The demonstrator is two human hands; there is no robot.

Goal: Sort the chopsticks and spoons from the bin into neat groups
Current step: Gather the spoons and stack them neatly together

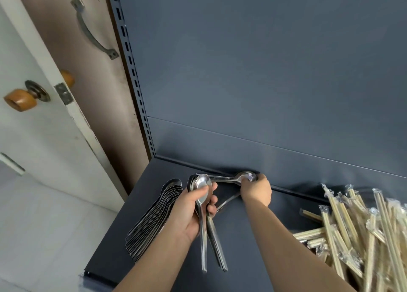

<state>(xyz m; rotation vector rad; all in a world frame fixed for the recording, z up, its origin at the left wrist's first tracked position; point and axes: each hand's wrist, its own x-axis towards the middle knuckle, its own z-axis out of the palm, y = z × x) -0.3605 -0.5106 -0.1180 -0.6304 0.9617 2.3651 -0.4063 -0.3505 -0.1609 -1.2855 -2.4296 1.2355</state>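
Note:
My left hand (193,210) grips a bunch of steel spoons (203,232), bowls up, handles pointing toward me. My right hand (256,190) is closed on the bowl end of loose spoons (244,177) lying against the shelf's back wall. A neat overlapping row of stacked spoons (154,216) lies on the dark shelf (242,236) to the left of my left hand. A heap of plastic-wrapped wooden chopsticks (361,232) fills the right side.
The shelf's dark back panel (264,82) rises right behind the spoons. A slotted upright (134,77) borders the shelf on the left. Beyond it stands a white door (44,126) with a wooden knob (19,100). The shelf's front edge (99,276) is at lower left.

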